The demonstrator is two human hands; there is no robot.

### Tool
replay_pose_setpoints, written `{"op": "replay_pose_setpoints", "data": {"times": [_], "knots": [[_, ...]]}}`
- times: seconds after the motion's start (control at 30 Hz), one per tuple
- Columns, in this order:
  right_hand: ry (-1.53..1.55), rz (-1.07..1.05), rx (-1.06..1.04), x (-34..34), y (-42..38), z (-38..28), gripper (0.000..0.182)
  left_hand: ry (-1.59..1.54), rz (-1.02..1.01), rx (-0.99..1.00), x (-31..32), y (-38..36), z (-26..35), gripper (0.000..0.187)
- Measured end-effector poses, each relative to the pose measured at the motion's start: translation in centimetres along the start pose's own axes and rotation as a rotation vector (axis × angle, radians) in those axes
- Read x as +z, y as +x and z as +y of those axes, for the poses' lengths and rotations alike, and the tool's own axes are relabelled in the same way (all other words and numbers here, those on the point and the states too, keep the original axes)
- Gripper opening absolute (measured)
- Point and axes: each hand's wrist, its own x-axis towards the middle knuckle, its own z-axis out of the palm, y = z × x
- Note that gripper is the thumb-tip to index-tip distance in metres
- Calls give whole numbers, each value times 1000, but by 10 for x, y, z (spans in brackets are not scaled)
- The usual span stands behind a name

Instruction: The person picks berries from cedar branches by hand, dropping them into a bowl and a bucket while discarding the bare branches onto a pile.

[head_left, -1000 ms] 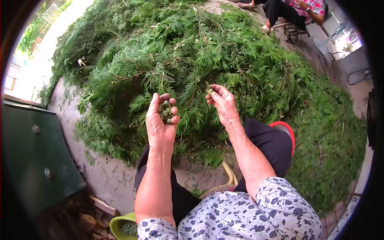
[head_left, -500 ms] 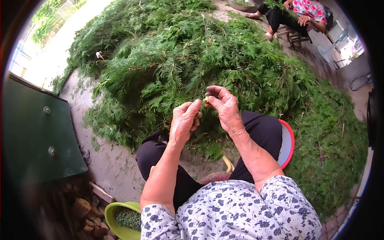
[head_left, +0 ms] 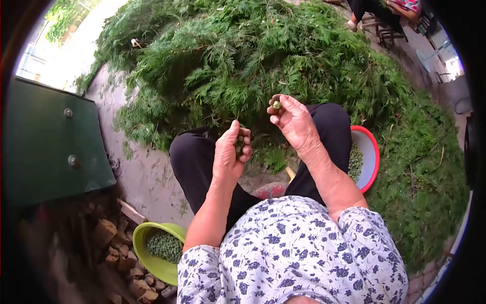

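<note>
My right hand point(head_left: 295, 124) is raised in front of my right knee, its thumb and fingers pinching a small green cone point(head_left: 276, 105). To the left and a little lower, my left hand point(head_left: 229, 152) has its fingers curled around several green cones point(head_left: 239, 144), partly hidden by the fingers. The hands are apart. Beyond them lies a big heap of green conifer branches point(head_left: 212, 66). A red-rimmed basin point(head_left: 376, 154) beside my right leg holds many small green cones point(head_left: 355, 163). More green cones point(head_left: 164, 247) lie in a yellow-green bucket point(head_left: 174, 229) by my left elbow.
A dark green metal panel point(head_left: 55, 147) stands at the left, above chopped firewood point(head_left: 106, 230). Trimmed greenery point(head_left: 415, 197) covers the floor to my right. Another person point(head_left: 377, 12) sits on a stool at the top right. Concrete floor point(head_left: 136, 177) shows at the left.
My hands have come apart; the right now carries a cone away from the left. The view has shifted, showing more of the basin and bucket.
</note>
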Motion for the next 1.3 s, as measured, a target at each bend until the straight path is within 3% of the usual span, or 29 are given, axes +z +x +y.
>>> {"op": "replay_pose_setpoints", "data": {"times": [0.13,0.2,0.23,0.33,0.4,0.47,0.67,0.87,1.17,1.3], "knots": [[38,-56,87,-13,-8,13,17,-327,-39,-90,-11,-1,-12,35],[65,87,98,-9,-16,21,17,-514,48,52,-1,-4,-13,36],[76,115,112,-9,-18,30,19,-563,-30,84,-9,-1,-17,37],[266,142,178,-3,-22,52,24,-556,-14,223,10,-6,-14,39],[353,170,218,3,-25,66,30,-522,-58,271,15,-8,-17,41],[371,158,244,12,-27,69,34,-371,-47,462,25,-11,-20,44],[420,55,177,32,-32,57,38,-246,-4,567,41,-12,-27,53],[437,46,234,34,-35,48,44,155,-33,789,57,-17,-30,68],[341,121,348,34,-42,44,51,386,-102,763,48,-12,-30,73],[420,48,379,23,-34,49,52,202,-146,713,49,-14,-27,70]]}}
